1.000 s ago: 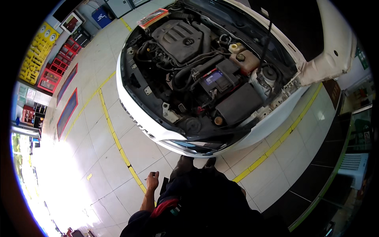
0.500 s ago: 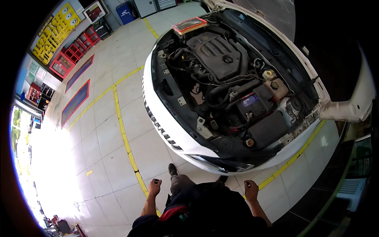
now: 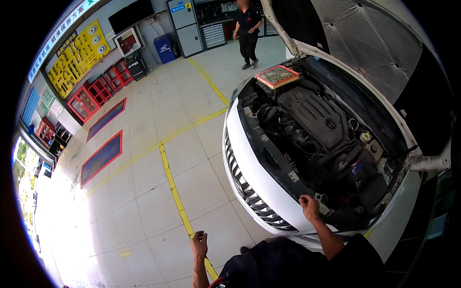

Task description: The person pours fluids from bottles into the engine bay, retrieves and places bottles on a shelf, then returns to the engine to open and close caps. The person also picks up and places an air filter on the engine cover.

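Observation:
My left hand (image 3: 199, 245) hangs over the tiled floor beside a yellow floor line, its fingers loosely bent and a little apart, with nothing seen in it. Over the front corner of a white car (image 3: 254, 168) is my right hand (image 3: 310, 208), also loosely bent and seemingly bare. Whether it touches the car's front edge, I cannot tell. The hood (image 3: 370, 38) is raised, baring a dark engine cover (image 3: 314, 115), a battery (image 3: 357, 169) and a reservoir with a yellowish cap (image 3: 366, 138). On the far front edge of the bay rests an orange-rimmed air filter (image 3: 277, 76).
Another person (image 3: 248, 31) stands beyond the car, near grey cabinets (image 3: 186, 36). Red-framed floor panels (image 3: 102, 158) lie to the left. Red shelves (image 3: 98, 91) and a yellow tool board (image 3: 79, 57) line the wall. Yellow lines (image 3: 175, 192) cross the floor.
My view has swung up and left, so the car sits further right and the other person has come into view. My right hand has come up over the car's front corner.

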Demonstrator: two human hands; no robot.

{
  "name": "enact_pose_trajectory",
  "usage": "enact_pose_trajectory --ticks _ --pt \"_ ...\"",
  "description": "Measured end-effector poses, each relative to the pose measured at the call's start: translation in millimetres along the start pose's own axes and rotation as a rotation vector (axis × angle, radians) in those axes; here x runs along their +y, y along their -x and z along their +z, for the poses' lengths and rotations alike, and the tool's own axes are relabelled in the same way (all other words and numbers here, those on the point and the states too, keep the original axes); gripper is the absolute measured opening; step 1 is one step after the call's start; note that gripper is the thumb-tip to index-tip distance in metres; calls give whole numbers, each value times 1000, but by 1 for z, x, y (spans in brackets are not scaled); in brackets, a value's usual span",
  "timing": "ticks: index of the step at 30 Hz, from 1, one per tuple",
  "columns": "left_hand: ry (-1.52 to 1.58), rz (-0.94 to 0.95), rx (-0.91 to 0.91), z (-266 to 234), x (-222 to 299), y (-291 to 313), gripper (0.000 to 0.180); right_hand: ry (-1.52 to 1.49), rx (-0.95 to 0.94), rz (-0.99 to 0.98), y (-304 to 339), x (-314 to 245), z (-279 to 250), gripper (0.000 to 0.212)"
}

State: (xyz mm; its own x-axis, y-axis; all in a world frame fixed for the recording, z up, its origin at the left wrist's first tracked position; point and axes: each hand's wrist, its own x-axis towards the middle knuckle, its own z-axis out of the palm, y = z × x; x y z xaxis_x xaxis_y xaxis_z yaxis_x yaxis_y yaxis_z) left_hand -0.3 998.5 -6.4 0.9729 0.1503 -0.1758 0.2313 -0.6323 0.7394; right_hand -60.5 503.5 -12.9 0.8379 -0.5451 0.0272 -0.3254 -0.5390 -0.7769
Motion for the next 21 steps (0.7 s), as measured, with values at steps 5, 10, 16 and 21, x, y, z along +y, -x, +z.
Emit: enact_pose_trajectory --ticks 5,10,16,21 --pt "-6 4 -35 -20 1 -113 30 -23 61 40 -99 -38 66 19" --pt "-120 -16 -100 -46 -27 -240 32 -78 164 7 -235 -68 153 19" --pt "-109 -632 -212 -97 -95 -324 34 -215 214 132 -385 -120 226 23" --pt "-311 -633 -263 -106 -124 -394 33 -290 276 88 -516 -144 247 26"
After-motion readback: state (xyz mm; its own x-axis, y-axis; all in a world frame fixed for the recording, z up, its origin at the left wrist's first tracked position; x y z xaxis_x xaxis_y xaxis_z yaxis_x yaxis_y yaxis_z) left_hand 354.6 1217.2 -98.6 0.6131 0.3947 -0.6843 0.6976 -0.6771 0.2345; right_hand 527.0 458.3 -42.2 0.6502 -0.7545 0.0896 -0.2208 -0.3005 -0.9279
